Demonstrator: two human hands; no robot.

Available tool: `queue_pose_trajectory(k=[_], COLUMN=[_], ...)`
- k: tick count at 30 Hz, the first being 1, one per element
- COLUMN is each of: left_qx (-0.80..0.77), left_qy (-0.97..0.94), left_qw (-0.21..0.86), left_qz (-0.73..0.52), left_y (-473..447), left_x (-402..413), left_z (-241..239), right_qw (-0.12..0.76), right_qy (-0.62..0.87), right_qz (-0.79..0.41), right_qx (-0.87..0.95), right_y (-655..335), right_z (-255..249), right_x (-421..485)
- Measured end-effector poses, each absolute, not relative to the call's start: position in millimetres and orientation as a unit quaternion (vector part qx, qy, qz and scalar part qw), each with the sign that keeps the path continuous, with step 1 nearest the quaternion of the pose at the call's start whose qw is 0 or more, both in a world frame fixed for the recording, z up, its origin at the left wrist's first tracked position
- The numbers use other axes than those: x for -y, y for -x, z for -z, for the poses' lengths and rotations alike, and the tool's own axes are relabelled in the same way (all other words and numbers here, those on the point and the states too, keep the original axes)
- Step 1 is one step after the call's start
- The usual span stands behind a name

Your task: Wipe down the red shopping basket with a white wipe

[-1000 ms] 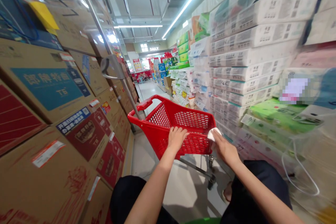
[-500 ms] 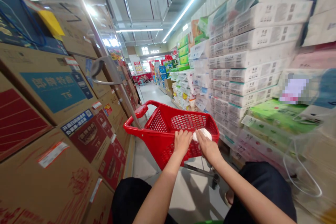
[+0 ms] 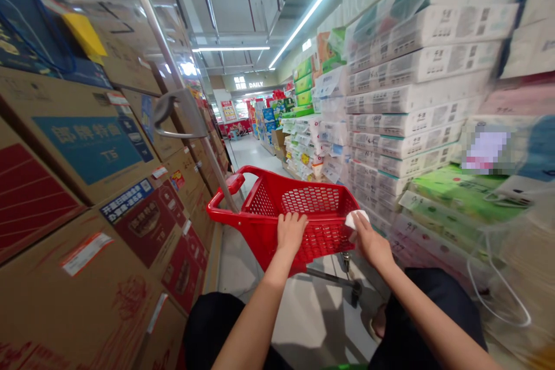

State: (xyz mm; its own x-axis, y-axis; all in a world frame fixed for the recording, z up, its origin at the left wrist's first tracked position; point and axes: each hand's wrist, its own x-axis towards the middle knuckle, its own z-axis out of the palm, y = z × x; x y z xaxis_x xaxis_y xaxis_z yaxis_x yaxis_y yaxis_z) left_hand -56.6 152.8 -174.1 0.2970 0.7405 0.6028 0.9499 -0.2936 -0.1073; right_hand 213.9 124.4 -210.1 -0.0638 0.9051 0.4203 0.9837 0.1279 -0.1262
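Observation:
A red plastic shopping basket cart (image 3: 329, 237) with perforated sides stands in front of me, its red handle at the left. My left hand (image 3: 291, 234) grips the near rim, fingers hooked over the edge. At the right end of that rim, my right hand (image 3: 370, 240) presses a crumpled white cloth or tissue (image 3: 356, 218) against the corner. Its fingers are closed on the white piece, and part of it is covered by them. I cannot tell whether it is paper or fabric.
Stacked cardboard boxes (image 3: 95, 139) line the left side, beside a metal pole with a grey handle (image 3: 180, 115). White tissue packs (image 3: 407, 92) pile up on the right, with a lit phone (image 3: 485, 147) and a white cable (image 3: 498, 295) near them. An aisle floor (image 3: 245, 153) runs ahead.
My right hand has slid right along the rim with the white cloth or tissue to the corner. My left hand has shifted slightly left, still on the rim.

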Motion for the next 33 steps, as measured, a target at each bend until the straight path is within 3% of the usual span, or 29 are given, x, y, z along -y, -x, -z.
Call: queue_pose_trajectory(k=[9,13,21,28,33], left_qx=[0.551,0.539,0.529,0.557,0.556], left_qy=[0.775,0.785,0.791,0.767,0.77], left_qw=[0.23,0.229,0.23,0.266,0.277], left_qz=[0.206,0.203,0.202,0.175,0.146], left_y=[43,48,51,39,42], left_x=[-153,-150,-150,-150,-148], left_z=[172,172,176,176,172], right_qw=[0.178,0.207,0.234,0.201,0.227], right_qy=[0.553,0.535,0.647,0.583,0.525], right_qz=[0.084,0.071,0.05,0.031,0.011], right_qx=[0.81,0.816,0.724,0.787,0.82], right_y=[-113,-147,-227,-134,-115], right_z=[182,184,204,176,172], right_x=[-121,-119,-130,-118,-115])
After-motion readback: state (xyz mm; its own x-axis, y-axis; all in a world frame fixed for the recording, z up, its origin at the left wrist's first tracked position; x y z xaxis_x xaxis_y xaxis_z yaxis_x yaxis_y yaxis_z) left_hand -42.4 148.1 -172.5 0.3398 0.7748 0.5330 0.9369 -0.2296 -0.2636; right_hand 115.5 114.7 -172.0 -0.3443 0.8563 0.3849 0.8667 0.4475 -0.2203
